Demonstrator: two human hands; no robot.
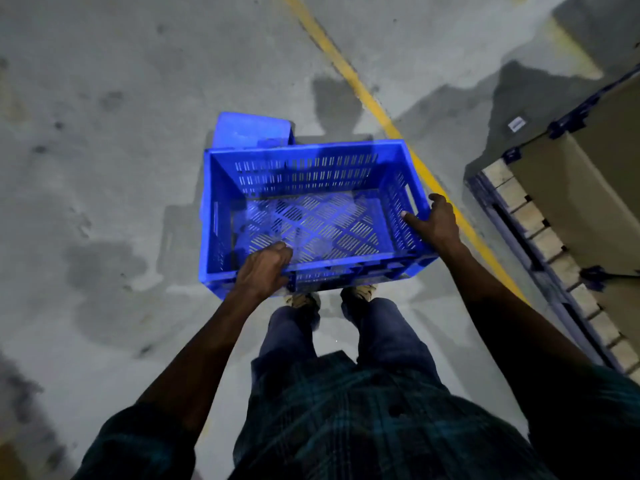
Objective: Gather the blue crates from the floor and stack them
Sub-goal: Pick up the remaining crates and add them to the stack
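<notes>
Fingers [277, 249] of your left hand [265, 268] hooked over near rim, right hand [434, 221] clamping right wall of blue slotted plastic crate [311, 213]; long axis left-right; second blue crate [252, 131] directly beyond.

My crate [311, 216]: blue, slotted walls, diamond-lattice base. Concrete floor [121, 98]: grey, dark blotches, one yellow line [363, 91]. My shirt [346, 420]: dark plaid. Jeans [381, 327]: blue.

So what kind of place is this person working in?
Most likely a warehouse or loading area. The bare concrete floor carries a painted yellow line, a wooden pallet with a large carton sits to the right, and both hands hold a ventilated blue crate.
</notes>
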